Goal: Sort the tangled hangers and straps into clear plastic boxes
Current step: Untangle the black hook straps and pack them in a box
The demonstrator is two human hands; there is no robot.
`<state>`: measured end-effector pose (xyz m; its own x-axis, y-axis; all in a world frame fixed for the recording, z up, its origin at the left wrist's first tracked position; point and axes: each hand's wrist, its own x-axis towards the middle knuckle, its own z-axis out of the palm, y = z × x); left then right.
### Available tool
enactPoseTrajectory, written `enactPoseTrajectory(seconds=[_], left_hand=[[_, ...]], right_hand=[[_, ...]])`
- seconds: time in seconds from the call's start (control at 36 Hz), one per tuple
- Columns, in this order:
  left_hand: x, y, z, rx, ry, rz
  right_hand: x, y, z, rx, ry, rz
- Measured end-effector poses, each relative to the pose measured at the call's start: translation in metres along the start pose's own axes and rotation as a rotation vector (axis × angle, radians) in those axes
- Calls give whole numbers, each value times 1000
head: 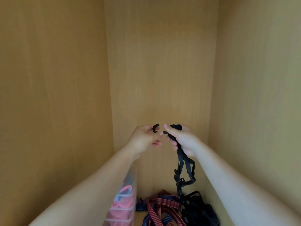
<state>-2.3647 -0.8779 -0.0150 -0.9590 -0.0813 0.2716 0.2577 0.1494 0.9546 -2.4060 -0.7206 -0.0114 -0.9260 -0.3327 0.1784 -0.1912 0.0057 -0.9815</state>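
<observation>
- Both bare arms reach forward into a wooden cupboard [159, 62] with plain tan walls.
- Left hand [145, 137]: fingers curled, thumb and forefinger pinching a small black hook [156, 128], a C-shaped piece, held up at the back wall.
- Right hand [182, 137]: fingers closed round the top of a black strap [184, 168]; a short end sticks out toward the hook, close to it, not touching.
- The strap hangs down from the right hand in loose loops, its lower end running into a black tangle [198, 209] on the cupboard floor.
- Beside that tangle, to its left, red and blue striped straps [161, 207] lie crossed over each other.
- Clear plastic box [130, 180] stands at lower left under the left forearm, holding red and blue pieces; what they are is too blurred to tell.
</observation>
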Motion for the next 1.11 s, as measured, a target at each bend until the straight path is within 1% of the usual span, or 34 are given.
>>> enactPoseTrajectory(seconds=[0.08, 0.14, 0.25, 0.33, 0.42, 0.5, 0.56, 0.61, 0.67, 0.69, 0.78, 0.83, 0.89, 0.97, 1.06, 1.11], left_hand=[[-4, 3, -2, -76, -81, -52], [-4, 2, -2, -96, -93, -55], [-2, -2, 2, -84, -13, 49], [-1, -3, 8, -68, 87, 98], [1, -7, 12, 38, 184, 188], [1, -13, 15, 152, 242, 259], [-1, -15, 16, 169, 208, 238], [-3, -14, 14, 142, 82, 180], [-7, -9, 9, 80, -57, 105], [-9, -6, 7, 30, -93, 59], [-10, 0, 1, -89, -139, -79], [-9, 3, -1, -153, -185, -202], [-9, 7, -3, -216, -223, -274], [-5, 12, -4, -286, -211, -268], [-2, 15, -1, -342, -121, -194], [-2, 14, 2, -368, -71, -137]], right_hand=[[-1, -2, -4, -43, -14, -51], [-2, -4, -6, -57, -31, -40], [-3, -6, -6, -51, -75, 83], [-3, -5, -6, 11, -92, 118], [-2, -4, -4, 99, -77, 151], [0, -3, -3, 153, -15, 143], [0, -2, -3, 154, 50, 98], [0, 0, -7, 133, 91, 40], [-1, 2, -11, 93, 83, -15], [-2, 2, -13, 69, 67, -36], [-2, 2, -15, 13, 34, -89], [-1, 1, -14, 3, 24, -115], [-1, -2, -14, 8, 14, -139], [0, -7, -16, 17, -9, -146], [2, -9, -20, -31, -29, -89], [2, -7, -21, -56, -11, -36]])
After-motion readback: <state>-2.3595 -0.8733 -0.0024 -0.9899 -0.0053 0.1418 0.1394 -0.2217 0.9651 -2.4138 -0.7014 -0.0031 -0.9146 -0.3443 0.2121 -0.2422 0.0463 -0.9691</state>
